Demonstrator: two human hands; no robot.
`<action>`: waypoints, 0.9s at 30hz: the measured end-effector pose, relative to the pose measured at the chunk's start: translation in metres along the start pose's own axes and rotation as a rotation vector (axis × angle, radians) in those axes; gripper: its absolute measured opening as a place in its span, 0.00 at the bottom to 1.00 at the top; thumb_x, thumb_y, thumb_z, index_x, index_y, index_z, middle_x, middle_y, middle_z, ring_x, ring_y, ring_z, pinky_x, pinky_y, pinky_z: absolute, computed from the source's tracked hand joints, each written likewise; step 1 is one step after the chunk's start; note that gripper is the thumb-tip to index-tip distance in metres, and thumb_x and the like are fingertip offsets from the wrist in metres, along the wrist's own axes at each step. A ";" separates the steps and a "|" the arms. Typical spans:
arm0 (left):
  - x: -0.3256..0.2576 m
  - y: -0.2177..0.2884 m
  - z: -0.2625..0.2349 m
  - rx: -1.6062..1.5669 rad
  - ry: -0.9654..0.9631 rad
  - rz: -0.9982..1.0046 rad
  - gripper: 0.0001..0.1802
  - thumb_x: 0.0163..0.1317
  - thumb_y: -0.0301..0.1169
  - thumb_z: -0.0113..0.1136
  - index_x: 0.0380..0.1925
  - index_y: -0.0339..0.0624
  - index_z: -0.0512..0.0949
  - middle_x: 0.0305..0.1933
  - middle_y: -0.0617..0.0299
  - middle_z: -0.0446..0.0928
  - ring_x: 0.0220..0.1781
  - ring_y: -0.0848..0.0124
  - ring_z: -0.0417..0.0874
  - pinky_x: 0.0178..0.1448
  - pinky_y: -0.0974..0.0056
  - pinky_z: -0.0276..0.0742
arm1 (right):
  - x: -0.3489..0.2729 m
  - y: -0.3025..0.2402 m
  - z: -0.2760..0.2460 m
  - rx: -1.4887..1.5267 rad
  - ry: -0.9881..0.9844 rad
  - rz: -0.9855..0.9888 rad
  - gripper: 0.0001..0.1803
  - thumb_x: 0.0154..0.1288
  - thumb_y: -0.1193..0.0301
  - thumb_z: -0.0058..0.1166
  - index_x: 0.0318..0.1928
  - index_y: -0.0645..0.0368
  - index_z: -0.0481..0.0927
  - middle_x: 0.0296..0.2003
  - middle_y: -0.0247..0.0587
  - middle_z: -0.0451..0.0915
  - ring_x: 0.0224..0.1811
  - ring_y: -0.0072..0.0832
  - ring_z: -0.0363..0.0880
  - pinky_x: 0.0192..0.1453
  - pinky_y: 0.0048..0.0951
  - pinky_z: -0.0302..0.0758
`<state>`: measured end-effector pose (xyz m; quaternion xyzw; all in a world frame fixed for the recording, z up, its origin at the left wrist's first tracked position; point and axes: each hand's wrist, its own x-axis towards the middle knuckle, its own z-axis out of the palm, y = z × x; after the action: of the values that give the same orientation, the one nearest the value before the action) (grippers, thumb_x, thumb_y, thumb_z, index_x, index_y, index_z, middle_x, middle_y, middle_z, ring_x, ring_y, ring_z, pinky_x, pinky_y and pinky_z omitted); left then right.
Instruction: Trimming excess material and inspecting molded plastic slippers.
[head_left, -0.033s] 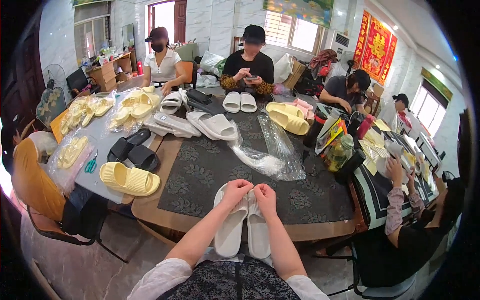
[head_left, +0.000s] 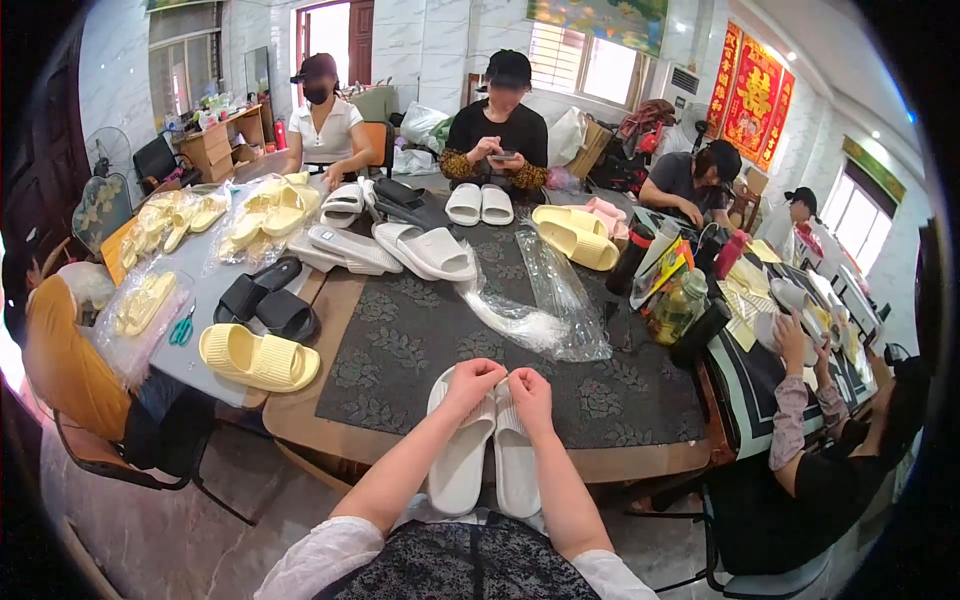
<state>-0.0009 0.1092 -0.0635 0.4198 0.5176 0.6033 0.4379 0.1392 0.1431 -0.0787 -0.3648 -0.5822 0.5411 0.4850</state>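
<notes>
A pair of light grey slide slippers lies at the table's near edge, toes away from me: a left slipper [head_left: 461, 468] and a right slipper [head_left: 516, 468], side by side. Over the left slipper's ribbed strap is my left hand [head_left: 473, 386], its thumb and fingertips pinched together. My right hand [head_left: 531, 398] makes a similar pinch over the right slipper's strap. The fingertips of both almost meet between the two straps. Whatever they pinch is too small to make out.
Clear plastic bags [head_left: 560, 310] lie beyond my hands. Yellow slippers [head_left: 260, 358] and black slippers [head_left: 268, 300] stand at left, near scissors [head_left: 181, 328]. Grey slippers [head_left: 424, 250] sit farther back. Bottles [head_left: 680, 308] stand at right. Several co-workers sit around the tables.
</notes>
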 end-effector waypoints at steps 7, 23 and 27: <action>0.003 0.003 -0.003 0.041 -0.069 -0.011 0.09 0.56 0.32 0.64 0.31 0.36 0.83 0.28 0.68 0.81 0.32 0.81 0.76 0.37 0.72 0.72 | -0.004 -0.005 0.005 -0.038 0.017 -0.005 0.05 0.65 0.72 0.54 0.34 0.62 0.77 0.24 0.23 0.73 0.24 0.10 0.67 0.27 0.17 0.65; -0.002 0.009 -0.004 -0.024 -0.087 -0.072 0.08 0.56 0.31 0.63 0.32 0.37 0.83 0.29 0.69 0.80 0.30 0.82 0.74 0.34 0.73 0.69 | -0.002 -0.004 0.004 -0.084 0.042 -0.019 0.04 0.63 0.74 0.53 0.33 0.62 0.77 0.24 0.24 0.73 0.25 0.10 0.66 0.28 0.17 0.65; -0.002 0.008 -0.004 -0.008 -0.088 -0.059 0.09 0.56 0.32 0.64 0.32 0.37 0.83 0.28 0.69 0.79 0.30 0.82 0.74 0.34 0.73 0.69 | -0.003 -0.002 0.005 -0.067 0.041 -0.016 0.05 0.64 0.72 0.53 0.33 0.61 0.77 0.24 0.22 0.72 0.25 0.09 0.66 0.27 0.16 0.64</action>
<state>-0.0053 0.1055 -0.0561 0.4288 0.5078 0.5732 0.4793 0.1352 0.1387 -0.0766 -0.3869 -0.5929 0.5098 0.4888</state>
